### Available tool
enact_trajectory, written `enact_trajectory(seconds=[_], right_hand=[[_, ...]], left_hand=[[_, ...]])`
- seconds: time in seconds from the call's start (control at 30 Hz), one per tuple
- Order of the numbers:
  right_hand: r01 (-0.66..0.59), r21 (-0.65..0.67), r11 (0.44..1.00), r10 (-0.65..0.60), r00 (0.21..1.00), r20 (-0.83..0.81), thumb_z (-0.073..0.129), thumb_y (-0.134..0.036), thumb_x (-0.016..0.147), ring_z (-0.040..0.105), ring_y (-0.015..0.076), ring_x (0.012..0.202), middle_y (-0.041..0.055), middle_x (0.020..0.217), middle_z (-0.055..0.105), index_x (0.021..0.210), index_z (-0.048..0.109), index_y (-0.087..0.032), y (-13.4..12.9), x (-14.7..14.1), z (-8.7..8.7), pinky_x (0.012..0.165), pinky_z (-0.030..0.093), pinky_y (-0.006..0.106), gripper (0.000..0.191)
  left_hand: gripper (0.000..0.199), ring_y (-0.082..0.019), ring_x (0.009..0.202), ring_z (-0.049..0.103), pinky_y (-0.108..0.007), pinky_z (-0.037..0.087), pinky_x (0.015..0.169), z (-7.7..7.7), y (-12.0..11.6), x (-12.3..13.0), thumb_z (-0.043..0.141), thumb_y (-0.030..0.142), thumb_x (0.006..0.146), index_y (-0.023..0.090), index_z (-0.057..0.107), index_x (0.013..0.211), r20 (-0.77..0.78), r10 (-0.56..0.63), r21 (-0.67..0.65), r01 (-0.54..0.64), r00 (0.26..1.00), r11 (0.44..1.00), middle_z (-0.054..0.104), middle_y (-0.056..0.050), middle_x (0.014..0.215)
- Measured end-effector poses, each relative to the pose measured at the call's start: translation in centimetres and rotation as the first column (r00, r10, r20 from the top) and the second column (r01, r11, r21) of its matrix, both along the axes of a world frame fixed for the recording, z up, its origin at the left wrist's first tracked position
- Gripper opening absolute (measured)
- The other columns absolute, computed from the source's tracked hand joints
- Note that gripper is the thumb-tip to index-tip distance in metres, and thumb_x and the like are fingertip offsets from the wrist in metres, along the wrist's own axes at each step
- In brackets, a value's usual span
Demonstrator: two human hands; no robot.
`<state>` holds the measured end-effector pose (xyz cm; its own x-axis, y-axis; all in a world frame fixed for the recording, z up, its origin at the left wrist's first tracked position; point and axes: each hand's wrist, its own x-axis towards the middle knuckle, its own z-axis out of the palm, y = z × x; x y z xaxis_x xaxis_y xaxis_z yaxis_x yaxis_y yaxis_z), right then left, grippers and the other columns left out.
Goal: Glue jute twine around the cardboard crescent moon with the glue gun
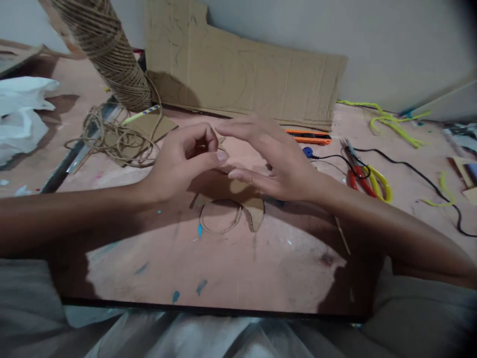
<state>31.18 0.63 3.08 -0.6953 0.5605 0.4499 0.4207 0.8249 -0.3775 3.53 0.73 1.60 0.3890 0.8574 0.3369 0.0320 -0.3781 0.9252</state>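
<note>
My left hand (182, 156) is above the table with its fingers curled in towards the thumb; whatever lies in them, if anything, is too small to make out. Facing it, my right hand (279, 159) has its fingers stretched out and the thumb apart, and nothing shows in it. Below both hands lies a cut piece of brown cardboard (256, 209), partly hidden by them and their shadow. A thin ring of what looks like twine (201, 219) lies flat beside the cardboard's lower part.
A big twine spool (108, 59) stands at the back left, above a loose twine tangle (112, 134). Cardboard (261, 79) leans on the wall. To the right are an orange cutter (313, 137), pliers (367, 176), a black cord (410, 169) and yellow-green strands (398, 129).
</note>
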Motion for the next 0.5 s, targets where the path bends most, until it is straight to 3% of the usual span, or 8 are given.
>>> enact_trajectory(seconds=[0.1,0.17,0.37,0.5], right_hand=[[-0.045,0.034,0.998,0.047,0.998,-0.051,0.058,-0.073,0.132,0.071,0.0345,0.175,0.0070,0.187,0.076,0.186,0.067,-0.034,0.2,0.2,-0.4,0.151,0.056,0.061,0.067],[-0.067,0.044,0.997,0.069,0.995,-0.066,0.059,-0.070,0.132,0.070,0.0345,0.176,0.0092,0.187,0.077,0.186,0.068,-0.030,0.3,0.4,-0.7,0.152,0.056,0.062,0.068],[0.037,-0.056,0.998,-0.040,0.997,-0.060,0.071,-0.060,0.128,0.080,0.0313,0.167,0.0037,0.179,0.085,0.179,0.077,-0.036,-1.2,1.5,0.4,0.147,0.063,0.055,0.057],[0.105,-0.110,0.988,-0.128,0.964,-0.234,0.079,-0.054,0.124,0.089,0.0328,0.152,0.0035,0.157,0.096,0.151,0.092,-0.034,-1.6,3.0,1.8,0.134,0.072,0.056,0.036]], left_hand=[[0.040,-0.016,0.086,0.066,-0.031,0.051,0.074,0.0,1.0,1.0,0.108,0.054,0.097,0.024,0.081,0.095,0.032,-0.043,-0.045,0.045,0.999,0.998,0.078,0.000,0.097],[0.043,-0.017,0.092,0.072,-0.031,0.057,0.078,-0.1,1.4,1.3,0.112,0.059,0.097,0.025,0.085,0.097,0.063,-0.047,-0.056,0.050,0.997,0.997,0.084,-0.002,0.102],[0.057,-0.016,0.075,0.070,-0.034,0.054,0.068,-0.6,1.9,0.9,0.107,0.076,0.104,0.026,0.086,0.087,0.016,-0.045,-0.052,0.046,0.999,0.998,0.082,-0.002,0.084],[0.058,-0.016,0.076,0.070,-0.036,0.052,0.066,-0.5,2.2,-0.4,0.098,0.081,0.112,0.028,0.090,0.091,-0.147,-0.046,0.051,0.054,0.988,0.997,0.086,-0.002,0.087]])
